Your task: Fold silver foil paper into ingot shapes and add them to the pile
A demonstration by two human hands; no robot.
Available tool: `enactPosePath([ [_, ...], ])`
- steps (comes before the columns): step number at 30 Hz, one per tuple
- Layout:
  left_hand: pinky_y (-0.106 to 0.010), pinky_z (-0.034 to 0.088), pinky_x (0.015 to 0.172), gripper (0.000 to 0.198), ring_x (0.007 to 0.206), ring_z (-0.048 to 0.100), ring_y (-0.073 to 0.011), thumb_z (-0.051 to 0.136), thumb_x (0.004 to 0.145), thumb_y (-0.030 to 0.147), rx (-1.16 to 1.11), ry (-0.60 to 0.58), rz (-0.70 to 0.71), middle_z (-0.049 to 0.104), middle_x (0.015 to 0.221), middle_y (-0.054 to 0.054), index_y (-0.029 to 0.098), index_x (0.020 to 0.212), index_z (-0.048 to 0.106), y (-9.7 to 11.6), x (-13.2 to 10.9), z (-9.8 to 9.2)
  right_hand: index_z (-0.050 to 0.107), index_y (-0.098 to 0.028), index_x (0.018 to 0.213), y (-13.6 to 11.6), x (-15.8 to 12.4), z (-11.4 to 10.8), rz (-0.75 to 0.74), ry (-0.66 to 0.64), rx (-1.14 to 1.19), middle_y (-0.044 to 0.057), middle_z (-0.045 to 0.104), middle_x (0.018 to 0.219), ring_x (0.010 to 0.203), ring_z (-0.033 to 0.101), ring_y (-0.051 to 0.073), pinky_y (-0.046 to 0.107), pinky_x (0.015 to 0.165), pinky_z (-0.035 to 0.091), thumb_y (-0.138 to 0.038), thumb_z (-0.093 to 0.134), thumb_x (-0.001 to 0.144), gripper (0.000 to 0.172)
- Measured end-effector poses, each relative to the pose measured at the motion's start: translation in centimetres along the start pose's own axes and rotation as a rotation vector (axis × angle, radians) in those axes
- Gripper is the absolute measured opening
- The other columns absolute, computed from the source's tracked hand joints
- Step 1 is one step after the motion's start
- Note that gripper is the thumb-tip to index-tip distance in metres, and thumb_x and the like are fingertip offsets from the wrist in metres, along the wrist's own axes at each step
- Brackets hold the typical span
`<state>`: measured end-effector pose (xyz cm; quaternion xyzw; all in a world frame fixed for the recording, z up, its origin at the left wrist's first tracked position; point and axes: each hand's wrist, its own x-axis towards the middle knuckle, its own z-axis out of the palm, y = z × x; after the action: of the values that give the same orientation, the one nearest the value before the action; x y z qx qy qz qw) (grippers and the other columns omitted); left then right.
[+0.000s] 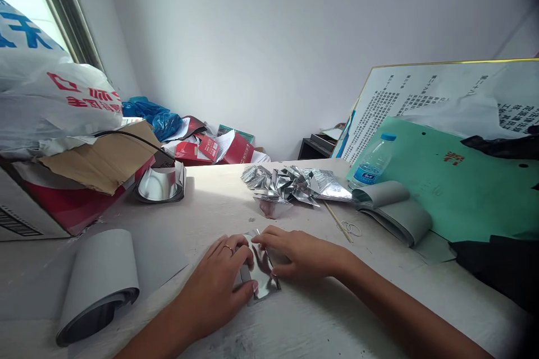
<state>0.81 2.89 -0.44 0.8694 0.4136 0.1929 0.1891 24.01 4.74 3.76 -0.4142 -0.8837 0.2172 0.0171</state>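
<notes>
From where I sit, watching through the head camera, the left hand (223, 272) bends its fingers over the left edge of a shiny foil piece (263, 272), its thumb at the near corner; I cannot tell whether it pinches the foil or only presses on it. The right hand (297, 252) has its thumb and forefinger spread apart, the forefinger reaching over the far end of the foil piece and the thumb at its right edge. The foil piece lies flat on the white table (320, 314), between both hands. Beyond the foil piece I see a heap of crumpled foil (290, 185). To its right and farther off lie a thin stick (338, 221), a pale loop (351, 228) and a grey roll (389, 210), then a bottle (373, 164) with a blue cap and a green board (471, 179). Left of the foil piece rests a large grey roll (103, 275); farther out on that side are a smaller silver roll (160, 184) and a carton (71, 207)
</notes>
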Motion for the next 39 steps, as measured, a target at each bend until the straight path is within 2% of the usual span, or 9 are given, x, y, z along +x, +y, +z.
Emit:
enactPosePath([
  [4,-0.052,0.032,0.115,0.016,0.120,0.050,-0.0240,0.061,0.082,0.022,-0.002,-0.003,0.002,0.054,0.127,-0.002,0.027,0.096,0.055,-0.1,0.1,0.0,0.040,-0.029,0.147,0.3,-0.1,0.1,-0.032,0.004,-0.036,0.008,0.042,0.148,0.108,0.061,0.020,0.029,0.090,0.048,-0.027,0.064,0.082,0.069],
  [11,-0.052,0.032,0.115,0.015,0.124,0.049,-0.0241,0.059,0.082,0.021,-0.003,-0.008,0.001,0.052,0.132,-0.001,0.026,0.095,0.055,-0.2,0.2,0.2,0.045,-0.031,0.140,0.0,0.0,0.1,0.024,0.020,-0.045,0.004,0.043,0.147,0.101,0.063,0.019,0.028,0.084,0.047,-0.032,0.068,0.079,0.065],
  [18,-0.049,0.040,0.111,0.015,0.119,0.055,-0.0238,0.060,0.082,0.020,-0.014,0.051,0.044,0.056,0.128,-0.003,0.026,0.095,0.056,-0.2,0.0,0.1,0.039,-0.035,0.145,-0.1,-0.1,-0.1,0.017,-0.006,-0.099,0.005,0.040,0.150,0.093,0.064,0.018,0.027,0.078,0.048,-0.043,0.073,0.076,0.078],
  [28,-0.047,0.039,0.112,0.012,0.121,0.053,-0.0236,0.060,0.083,0.021,0.012,0.075,0.059,0.055,0.127,-0.003,0.025,0.094,0.056,-0.6,-0.1,0.4,0.035,-0.032,0.151,1.3,-0.3,-0.1,-0.070,-0.051,-0.044,0.007,0.029,0.159,0.130,0.050,0.029,0.036,0.102,0.044,-0.048,0.079,0.069,0.094],
  [30,-0.047,0.039,0.111,0.013,0.122,0.052,-0.0243,0.060,0.084,0.022,0.021,0.063,0.051,0.054,0.128,-0.003,0.026,0.096,0.056,-0.6,-0.1,0.4,0.043,-0.029,0.146,1.8,0.0,-0.1,-0.084,0.000,0.044,0.006,0.037,0.155,0.135,0.046,0.027,0.036,0.108,0.041,-0.051,0.076,0.074,0.082],
  [32,-0.047,0.039,0.110,0.013,0.122,0.051,-0.0250,0.059,0.085,0.022,0.031,0.051,0.050,0.054,0.127,-0.003,0.026,0.097,0.056,-0.5,-0.1,0.4,0.056,-0.026,0.133,2.2,0.5,0.2,-0.088,0.100,0.155,0.004,0.051,0.145,0.131,0.050,0.022,0.033,0.109,0.040,-0.047,0.070,0.082,0.057],
  [35,-0.049,0.035,0.113,0.013,0.121,0.051,-0.0243,0.059,0.085,0.022,0.035,0.046,0.068,0.055,0.126,-0.003,0.026,0.098,0.056,-0.5,0.0,0.5,0.070,-0.020,0.103,2.4,2.1,1.3,-0.038,0.289,0.255,0.003,0.069,0.117,0.107,0.063,0.016,0.027,0.094,0.047,-0.029,0.059,0.090,0.019],
  [37,-0.050,0.031,0.116,0.014,0.120,0.052,-0.0238,0.060,0.085,0.022,0.036,0.046,0.079,0.055,0.124,-0.003,0.026,0.098,0.056,-0.5,0.1,0.5,0.071,-0.017,0.088,2.6,3.2,2.1,-0.014,0.436,0.242,0.003,0.072,0.099,0.094,0.064,0.014,0.026,0.088,0.047,-0.021,0.057,0.090,0.014],
  [39,-0.050,0.030,0.116,0.013,0.119,0.051,-0.0239,0.060,0.086,0.023,0.033,0.040,0.075,0.056,0.122,-0.002,0.025,0.098,0.055,-0.4,0.1,0.4,0.069,-0.016,0.080,2.7,4.1,2.7,-0.037,0.493,0.209,0.003,0.071,0.093,0.089,0.063,0.014,0.026,0.087,0.045,-0.016,0.062,0.085,0.009],
])
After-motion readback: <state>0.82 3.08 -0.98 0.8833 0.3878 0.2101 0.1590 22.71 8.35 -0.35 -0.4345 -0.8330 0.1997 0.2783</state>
